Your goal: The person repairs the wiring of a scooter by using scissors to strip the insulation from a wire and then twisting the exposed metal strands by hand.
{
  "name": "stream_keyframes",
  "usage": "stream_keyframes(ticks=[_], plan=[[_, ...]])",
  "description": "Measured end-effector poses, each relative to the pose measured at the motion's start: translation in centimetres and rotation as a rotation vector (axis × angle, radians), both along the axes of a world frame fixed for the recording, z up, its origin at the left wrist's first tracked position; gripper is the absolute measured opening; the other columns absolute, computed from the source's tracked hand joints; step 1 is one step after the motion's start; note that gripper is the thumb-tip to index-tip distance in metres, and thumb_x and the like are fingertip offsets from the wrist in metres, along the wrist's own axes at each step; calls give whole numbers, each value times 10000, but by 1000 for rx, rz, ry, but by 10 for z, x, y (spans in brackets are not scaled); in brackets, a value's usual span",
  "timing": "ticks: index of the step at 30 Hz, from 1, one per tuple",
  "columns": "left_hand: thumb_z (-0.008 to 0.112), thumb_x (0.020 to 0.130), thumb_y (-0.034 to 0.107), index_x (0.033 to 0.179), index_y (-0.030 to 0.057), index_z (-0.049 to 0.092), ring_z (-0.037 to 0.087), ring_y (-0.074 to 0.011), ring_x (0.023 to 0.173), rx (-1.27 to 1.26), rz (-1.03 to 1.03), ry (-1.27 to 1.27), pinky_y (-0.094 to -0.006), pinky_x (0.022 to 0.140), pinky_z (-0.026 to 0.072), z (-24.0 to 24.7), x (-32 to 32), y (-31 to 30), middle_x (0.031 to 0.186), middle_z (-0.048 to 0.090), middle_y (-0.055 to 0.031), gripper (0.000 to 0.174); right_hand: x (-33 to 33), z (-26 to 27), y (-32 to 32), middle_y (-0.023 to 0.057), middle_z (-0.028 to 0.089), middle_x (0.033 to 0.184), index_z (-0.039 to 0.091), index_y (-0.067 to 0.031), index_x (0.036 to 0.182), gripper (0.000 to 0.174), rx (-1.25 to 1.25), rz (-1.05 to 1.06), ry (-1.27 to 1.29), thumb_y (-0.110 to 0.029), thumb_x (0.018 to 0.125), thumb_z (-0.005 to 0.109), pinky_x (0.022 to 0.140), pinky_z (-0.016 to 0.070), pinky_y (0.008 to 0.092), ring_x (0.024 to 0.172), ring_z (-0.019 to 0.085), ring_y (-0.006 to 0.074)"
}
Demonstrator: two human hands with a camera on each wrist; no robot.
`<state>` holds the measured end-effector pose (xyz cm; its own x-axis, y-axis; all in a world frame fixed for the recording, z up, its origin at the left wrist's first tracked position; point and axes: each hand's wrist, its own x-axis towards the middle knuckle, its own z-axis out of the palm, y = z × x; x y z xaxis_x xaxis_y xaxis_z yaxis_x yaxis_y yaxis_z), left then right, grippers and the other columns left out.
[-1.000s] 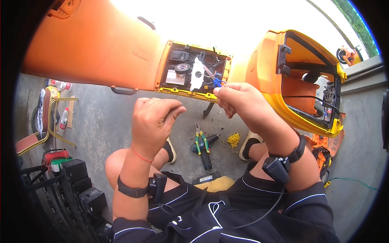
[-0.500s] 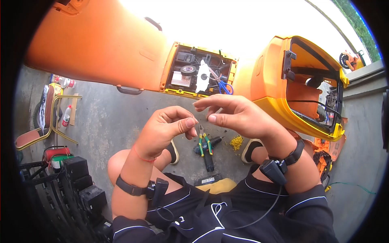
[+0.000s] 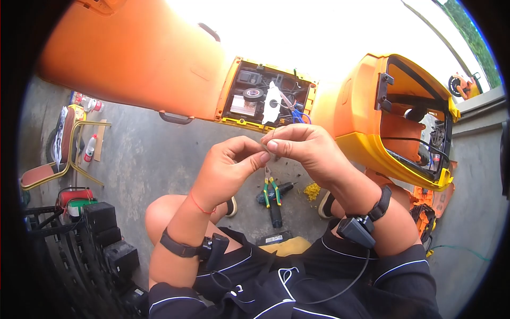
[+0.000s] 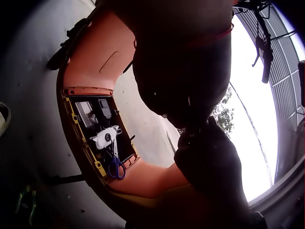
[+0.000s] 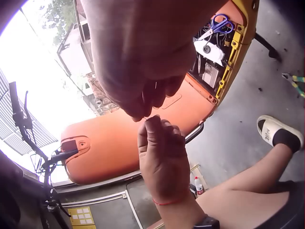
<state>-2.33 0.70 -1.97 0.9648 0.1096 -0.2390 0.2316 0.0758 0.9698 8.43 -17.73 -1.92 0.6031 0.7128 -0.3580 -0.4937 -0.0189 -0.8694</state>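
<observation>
In front of the knees, the left hand (image 3: 226,167) and right hand (image 3: 314,154) meet at the fingertips. Each pinches thumb against finger on a thin strand, mostly hidden by the fingers; I cannot tell its exact kind. Beyond them is an open compartment (image 3: 226,111) in an orange and yellow scooter-like body (image 3: 143,64). On it lie blue-handled scissors (image 4: 116,168), a white irregular piece (image 3: 272,105), and a black tape roll (image 3: 253,94) on a silver box (image 3: 243,107). Wires show beneath.
Green-and-yellow pliers (image 3: 272,191) lie across a drill (image 3: 275,215) on the concrete floor, near a small yellow heap (image 3: 312,190). An orange-yellow housing (image 3: 366,117) stands at right. Black blocks (image 3: 101,218), a chair (image 3: 40,173) and a bottle (image 3: 90,148) are at left.
The hands were apart, with the right near the scissors. The right hand came down and toward the left, its fingers loosened midway, and now both hands' fingertips meet.
</observation>
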Motion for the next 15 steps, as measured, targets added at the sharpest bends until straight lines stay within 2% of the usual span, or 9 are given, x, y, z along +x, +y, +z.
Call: stream_keyframes(ticks=[1, 3, 6, 9, 11, 13, 15], plan=[[770, 970, 129, 1039, 18, 746, 678, -132, 818, 2, 3, -1, -299, 737, 545, 0, 0, -2, 883, 727, -40, 132, -1, -2, 1, 69, 745, 1048, 770, 11, 1073, 232, 2, 3, -1, -152, 918, 824, 900, 542, 325, 1012, 681, 160], [794, 930, 97, 975, 8, 761, 676, -142, 806, 519, -3, -226, -301, 721, 534, 3, 1, -4, 873, 723, -60, 106, -4, -6, 2, 68, 744, 1052, 761, -4, 1057, 214, 52, -89, -1, -149, 914, 826, 866, 529, 314, 960, 666, 143], [814, 892, 87, 951, 20, 775, 673, -163, 786, 668, 48, -366, -317, 711, 529, -6, 3, -4, 853, 707, -79, 98, -5, -10, 4, 61, 738, 1033, 740, -25, 1059, 221, 54, -146, -22, -156, 907, 830, 829, 507, 299, 918, 645, 127], [813, 892, 102, 962, 28, 782, 670, -195, 768, 677, 28, -419, -335, 717, 535, -11, 4, 3, 856, 697, -85, 106, 0, -16, 3, 51, 731, 1029, 724, -47, 1077, 206, 10, -86, 26, -159, 924, 804, 807, 493, 287, 906, 635, 116], [809, 899, 111, 978, 24, 780, 666, -190, 770, 693, 48, -452, -336, 720, 532, -23, 3, 5, 858, 694, -87, 122, 1, -20, 4, 42, 735, 1035, 723, -50, 1086, 197, 21, -47, -66, -173, 944, 782, 780, 487, 268, 903, 635, 102], [806, 905, 120, 994, 19, 777, 661, -186, 772, 695, 57, -473, -336, 723, 530, -16, 0, 9, 860, 690, -88, 137, 5, -15, 10, 34, 739, 1041, 722, -53, 1094, 191, 21, -21, -146, -188, 964, 759, 753, 482, 250, 899, 634, 89], [788, 938, 148, 1022, 6, 770, 654, -145, 810, 389, -83, -144, -307, 748, 524, -10, -5, 7, 875, 698, -75, 167, 4, -12, 9, 42, 735, 1046, 719, -51, 1127, 202, 65, -30, -12, -191, 982, 733, 766, 489, 256, 895, 641, 100]])
